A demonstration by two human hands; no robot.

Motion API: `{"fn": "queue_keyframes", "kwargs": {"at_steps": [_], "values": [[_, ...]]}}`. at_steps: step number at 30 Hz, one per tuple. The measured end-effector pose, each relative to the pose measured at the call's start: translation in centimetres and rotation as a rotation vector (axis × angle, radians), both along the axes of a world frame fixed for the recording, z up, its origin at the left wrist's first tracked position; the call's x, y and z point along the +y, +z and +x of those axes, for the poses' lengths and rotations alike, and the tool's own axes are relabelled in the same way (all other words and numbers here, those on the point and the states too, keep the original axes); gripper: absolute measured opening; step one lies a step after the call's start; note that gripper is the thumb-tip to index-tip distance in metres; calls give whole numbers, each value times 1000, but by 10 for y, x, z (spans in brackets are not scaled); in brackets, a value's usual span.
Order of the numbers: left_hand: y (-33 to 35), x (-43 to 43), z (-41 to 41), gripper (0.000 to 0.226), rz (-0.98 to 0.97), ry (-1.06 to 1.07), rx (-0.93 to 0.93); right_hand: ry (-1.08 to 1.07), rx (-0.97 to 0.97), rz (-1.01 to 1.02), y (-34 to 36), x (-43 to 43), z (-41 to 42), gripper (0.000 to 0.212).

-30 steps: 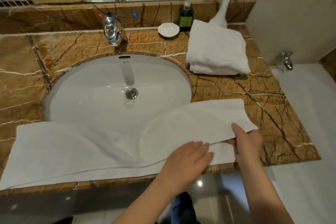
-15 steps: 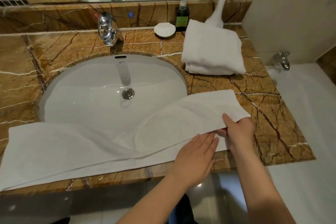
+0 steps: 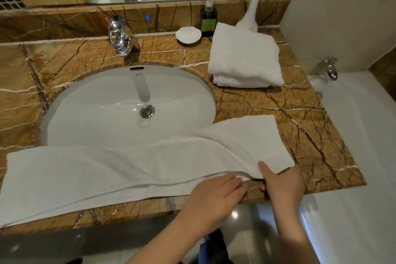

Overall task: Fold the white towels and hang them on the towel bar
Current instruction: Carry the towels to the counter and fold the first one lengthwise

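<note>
A long white towel [image 3: 111,171], folded lengthwise, lies across the front of the brown marble counter [image 3: 300,135] and over the near rim of the sink [image 3: 107,103]. My right hand [image 3: 282,184] pinches the towel's right near corner, thumb on top and fingers underneath, lifting that end slightly. My left hand [image 3: 214,197] sits just left of it at the near edge, fingers curled at the towel's lower layer. A stack of folded white towels [image 3: 244,58] rests at the back right of the counter. No towel bar is in view.
A chrome faucet [image 3: 120,34] stands behind the sink. A white soap dish [image 3: 188,35], a green pump bottle [image 3: 209,19] and a white vase [image 3: 252,6] line the back ledge. A white bathtub [image 3: 353,156] with a chrome spout [image 3: 329,68] adjoins on the right.
My left hand has gone from lying flat on the towel to curling at its near edge beside the right hand. The right hand keeps its pinch on the corner.
</note>
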State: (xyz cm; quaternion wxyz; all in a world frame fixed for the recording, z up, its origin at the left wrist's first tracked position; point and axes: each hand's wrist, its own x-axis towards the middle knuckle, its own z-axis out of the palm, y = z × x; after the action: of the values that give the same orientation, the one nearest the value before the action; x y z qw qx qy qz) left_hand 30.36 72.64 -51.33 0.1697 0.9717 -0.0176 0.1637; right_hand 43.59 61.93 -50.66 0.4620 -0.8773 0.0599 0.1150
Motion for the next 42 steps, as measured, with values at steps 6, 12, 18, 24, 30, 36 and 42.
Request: {"fn": "queue_keyframes", "kwargs": {"at_steps": [6, 12, 18, 24, 30, 36, 42], "values": [[7, 38, -37, 41, -49, 347, 27, -55, -217, -217, 10, -3, -17, 66], [7, 58, -45, 30, -10, 373, 126, 1021, -643, -274, 10, 27, -37, 27], [-2, 59, -51, 24, -2, 421, 86, 1122, -873, -317, -9, 40, -27, 28], [-7, 61, -58, 6, 84, 435, 0, 1035, -1014, -244, -14, 36, -28, 37], [-8, 60, -68, 9, 131, 302, -67, 1168, -1026, -171, -15, 10, -40, 38], [-7, 62, -77, 10, 110, 165, 6, 1320, -771, -215, -17, -3, -44, 10], [8, 62, -72, 17, 89, 217, 182, 630, -667, -100, -6, 20, -23, 25]]}}
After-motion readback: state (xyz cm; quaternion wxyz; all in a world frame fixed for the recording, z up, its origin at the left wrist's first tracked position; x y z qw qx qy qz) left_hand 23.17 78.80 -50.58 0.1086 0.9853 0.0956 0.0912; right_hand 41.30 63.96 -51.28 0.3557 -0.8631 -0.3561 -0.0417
